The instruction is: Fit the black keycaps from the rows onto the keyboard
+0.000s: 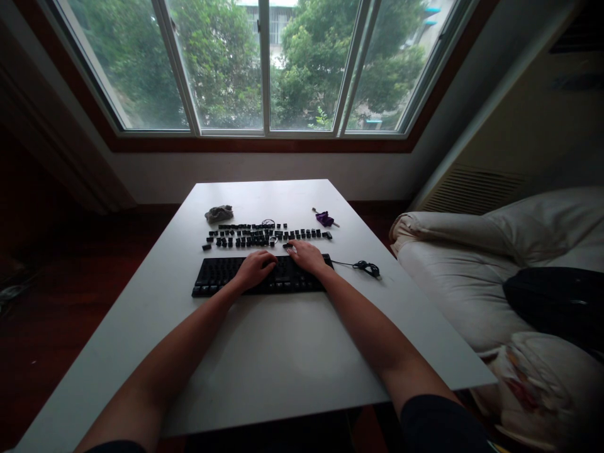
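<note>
While the left hand lies loosely curled over the long black plastic keyboard on the white table, the right hand spans its far edge near small black plastic keycaps; whether either pinches anything is unclear. Keycaps probably light, stiff, slippery: best held by 2 opposite sides. Keyboard likely heavier; steady its ends.

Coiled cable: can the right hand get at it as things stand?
Probably yes: only the keyboard's low right end and a thin lead lie between the right hand and the coiled cable.
</note>
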`<state>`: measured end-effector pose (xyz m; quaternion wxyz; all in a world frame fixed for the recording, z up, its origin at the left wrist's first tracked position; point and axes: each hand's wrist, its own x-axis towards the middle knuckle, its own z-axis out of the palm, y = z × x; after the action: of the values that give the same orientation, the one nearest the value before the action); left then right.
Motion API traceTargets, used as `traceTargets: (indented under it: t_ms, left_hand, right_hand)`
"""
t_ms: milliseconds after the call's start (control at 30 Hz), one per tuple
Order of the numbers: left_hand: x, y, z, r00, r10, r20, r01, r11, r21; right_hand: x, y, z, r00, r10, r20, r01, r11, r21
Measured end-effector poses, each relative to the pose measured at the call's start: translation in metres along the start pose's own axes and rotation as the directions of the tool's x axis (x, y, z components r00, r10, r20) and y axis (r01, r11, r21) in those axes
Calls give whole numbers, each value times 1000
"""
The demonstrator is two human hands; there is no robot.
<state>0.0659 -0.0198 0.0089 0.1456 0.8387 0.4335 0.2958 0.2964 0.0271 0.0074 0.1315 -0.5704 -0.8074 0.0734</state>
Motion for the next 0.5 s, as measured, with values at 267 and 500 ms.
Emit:
traceTargets:
  t_ms: [267, 500]
  left_hand:
    - [0, 0, 0, 1000, 4, -10, -4, 1000, -5]
    - [0, 0, 0, 1000, 8, -10, -8, 1000, -4]
  right_hand:
    - [1, 1, 1, 1000, -5, 0, 5, 1000, -4]
    - [1, 1, 2, 1000, -10, -13, 10, 1000, -1]
